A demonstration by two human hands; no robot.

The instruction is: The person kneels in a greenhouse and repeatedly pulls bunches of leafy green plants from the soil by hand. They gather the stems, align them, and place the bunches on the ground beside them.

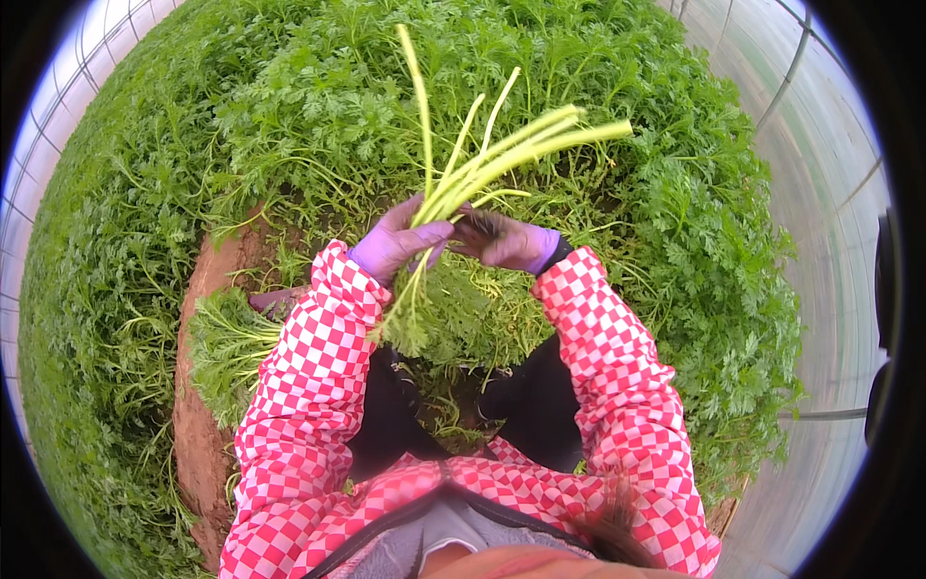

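My left hand (398, 242), in a purple glove, grips a bunch of leafy greens with pale stems (470, 174). Its cut-looking stem ends fan upward and to the right, while the feathery leaves (412, 318) hang below the fist. Close against the bunch's right side is my right hand (514, 242), also gloved, with its fingers curled toward the stems. Dark, blurred patches cover those fingers, and I cannot tell whether they pinch a stem or hold something small. Under both hands lie more greens (492, 318).
Dense feathery-leaved plants (311, 108) surround me in front and on both sides. At left, a heap of gathered greens (231, 347) rests beside a bare soil strip (199, 434). Plastic greenhouse sheeting (825, 289) rises at right. My dark-clad legs (535, 391) are bent below.
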